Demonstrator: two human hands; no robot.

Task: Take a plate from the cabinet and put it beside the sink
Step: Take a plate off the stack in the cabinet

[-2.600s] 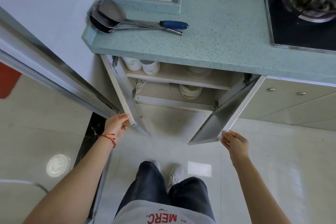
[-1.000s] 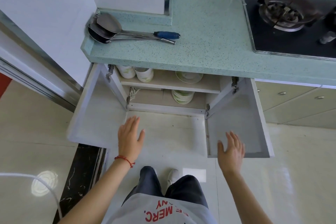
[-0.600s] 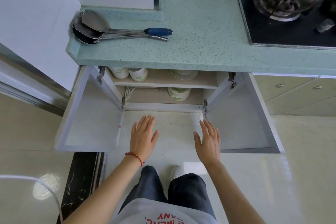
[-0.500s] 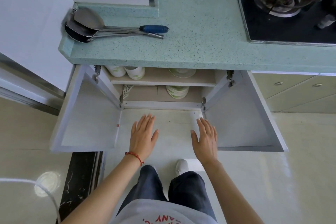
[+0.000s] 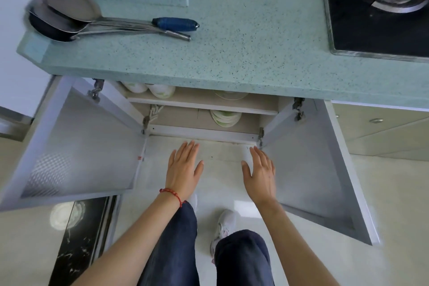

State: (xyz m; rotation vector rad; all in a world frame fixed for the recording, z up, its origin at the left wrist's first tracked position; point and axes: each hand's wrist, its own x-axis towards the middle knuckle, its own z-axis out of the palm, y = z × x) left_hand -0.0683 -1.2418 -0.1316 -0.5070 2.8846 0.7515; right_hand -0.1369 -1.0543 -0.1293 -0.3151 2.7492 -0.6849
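Reaching, both palms spread empty: left hand [image 5: 183, 169], right hand [image 5: 259, 173] | risk: stacked white green-rimmed plates [image 5: 225, 118] sit deep under shelf edge; blind grab drags several out

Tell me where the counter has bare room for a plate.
The widest bare stretch of countertop runs from the blue-handled ladles on the left to the stove on the right, down to the front edge above the open cabinet. The far left corner is crowded with the ladle bowls.
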